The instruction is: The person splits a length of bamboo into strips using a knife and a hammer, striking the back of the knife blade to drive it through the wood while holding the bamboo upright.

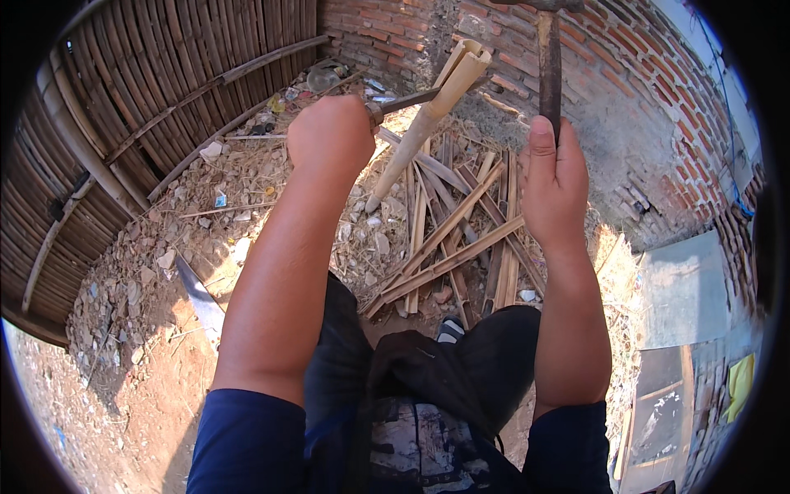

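My left hand [331, 138] is closed around the handle of a machete [409, 100]. Its dark blade crosses into a split near the top of a bamboo pole [421, 125]. The pole leans upright, its lower tip at the rubble, and its upper end shows open slits. In my right hand [555, 189] is a hammer [549, 78], gripped by its worn wooden handle, thumb along the shaft. The hammer's dark head is raised above and right of the pole, apart from the machete, and cut off by the top of the picture.
Split bamboo strips [444, 267] lie in a crossed pile between the pole and my legs. A tapering metal blade [197, 292] rests on the ground at left. A bamboo fence [181, 74] bounds the left, a brick wall [613, 107] the back and right. Grey panels [681, 288] stand at right.
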Tool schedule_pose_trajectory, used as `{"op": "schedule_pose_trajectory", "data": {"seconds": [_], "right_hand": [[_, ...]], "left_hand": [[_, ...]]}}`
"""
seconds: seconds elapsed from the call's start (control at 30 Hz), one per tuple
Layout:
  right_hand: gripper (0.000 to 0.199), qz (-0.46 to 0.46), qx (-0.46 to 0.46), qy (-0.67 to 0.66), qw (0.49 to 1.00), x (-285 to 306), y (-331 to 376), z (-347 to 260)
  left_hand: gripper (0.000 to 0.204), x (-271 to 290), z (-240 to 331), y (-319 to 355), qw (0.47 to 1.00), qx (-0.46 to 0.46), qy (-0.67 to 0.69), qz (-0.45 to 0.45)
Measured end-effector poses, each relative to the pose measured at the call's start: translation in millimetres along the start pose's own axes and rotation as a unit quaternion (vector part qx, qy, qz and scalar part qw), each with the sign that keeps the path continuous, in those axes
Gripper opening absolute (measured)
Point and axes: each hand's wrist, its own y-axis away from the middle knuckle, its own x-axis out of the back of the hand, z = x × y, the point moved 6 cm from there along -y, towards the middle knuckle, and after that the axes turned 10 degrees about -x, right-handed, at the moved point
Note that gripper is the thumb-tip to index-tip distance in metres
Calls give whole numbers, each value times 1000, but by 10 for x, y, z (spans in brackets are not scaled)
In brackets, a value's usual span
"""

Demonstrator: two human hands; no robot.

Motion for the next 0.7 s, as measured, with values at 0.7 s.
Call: {"op": "schedule_pose_trajectory", "data": {"seconds": [0.7], "right_hand": [[47, -114, -22, 228, 967, -232, 140, 581]], "left_hand": [[22, -103, 178, -55, 1000, -27, 2, -11]]}}
